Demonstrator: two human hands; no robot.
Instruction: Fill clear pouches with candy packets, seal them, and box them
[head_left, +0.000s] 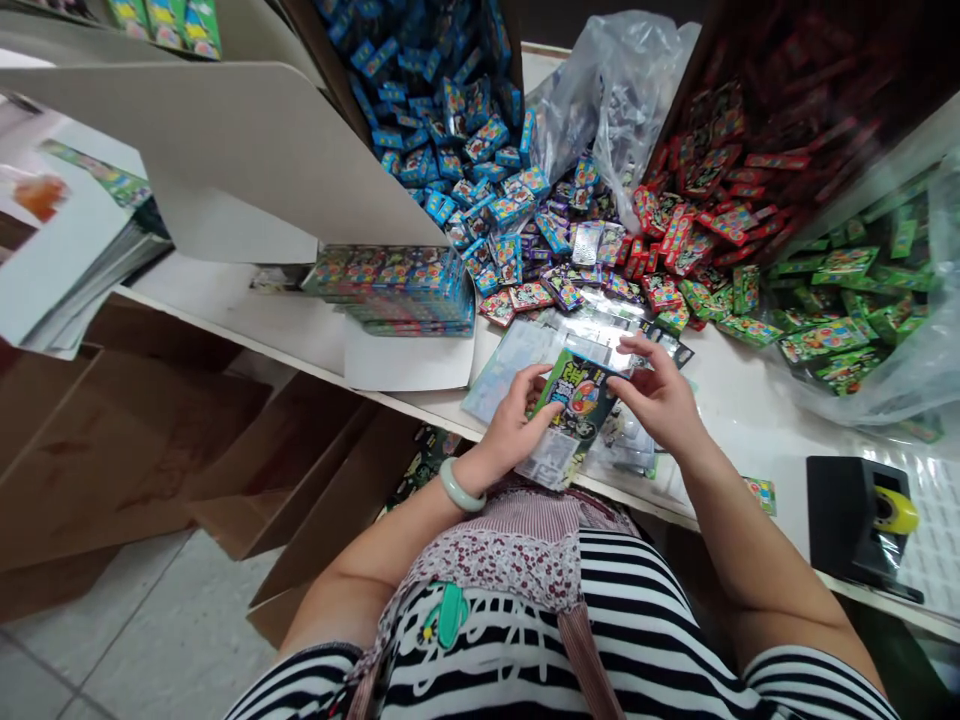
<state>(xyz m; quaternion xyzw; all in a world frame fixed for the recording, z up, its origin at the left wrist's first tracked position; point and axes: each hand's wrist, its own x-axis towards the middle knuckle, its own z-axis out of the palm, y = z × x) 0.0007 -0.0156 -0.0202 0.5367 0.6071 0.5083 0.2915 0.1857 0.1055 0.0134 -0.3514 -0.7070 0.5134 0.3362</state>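
Green lettering point(576, 369) on black packet point(581, 418)

We held a flat, rectangular black-and-green printed packet point(583, 402) aslant, near the white table's point(731, 400) edge. Its colourful face showed upward.

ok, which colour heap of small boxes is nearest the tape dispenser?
The green heap, at the far right, beyond the tape dispenser; the red heap, purple heap and blue heap all lie farther off.

the packet point(574, 410) is black and green.
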